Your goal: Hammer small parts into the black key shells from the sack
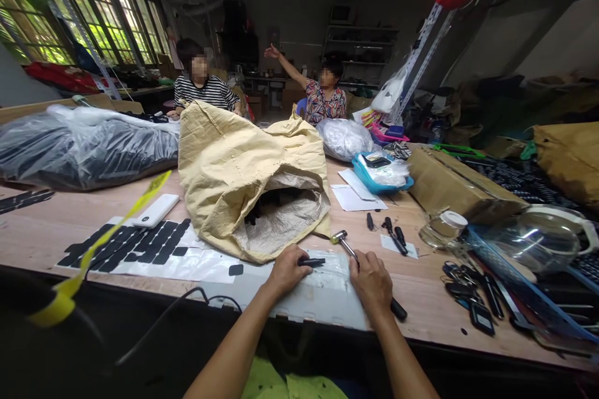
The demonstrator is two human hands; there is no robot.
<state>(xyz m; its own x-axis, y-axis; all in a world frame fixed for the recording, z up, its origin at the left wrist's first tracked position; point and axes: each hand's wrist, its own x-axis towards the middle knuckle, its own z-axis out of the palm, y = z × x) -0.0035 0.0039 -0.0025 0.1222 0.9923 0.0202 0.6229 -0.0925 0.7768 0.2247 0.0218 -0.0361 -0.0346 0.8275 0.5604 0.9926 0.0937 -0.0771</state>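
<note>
Nearest, below the mouth of the yellow cloth sack (224,149), the person's left hand (284,272) is pinching a slim black piece (314,262) in its grip. Just right of it, still in front of the sack, the right hand (373,283) is closing its grip around a hammer (343,242), whose head is pointing toward the sack's lower right corner. Clear plastic (330,293) is lying under both hands on the tabletop (425,308).

Left of the sack, a yellow strap (100,240) is crossing in front of rows of black pads (154,243), and a white device (157,210) is resting behind them. Well right of the sack, a bunch of keys (456,287) is lying beside a blue basket (496,262). Nearer the sack on that side, black-handled tools (395,237) are lying short of a lidded jar (442,229).

The sack itself is bulging over the middle, gaping toward the person and blocking the view of the tabletop behind it. Farther back, a plastic-wrapped dark bundle (88,146) is filling the left side of the sack; a blue tray (381,179) and a cardboard box (453,181) are crowding its right. Beyond the sack, a co-worker in stripes (206,95) is sitting partly hidden, and another in a patterned shirt (325,101) is raising an arm.
</note>
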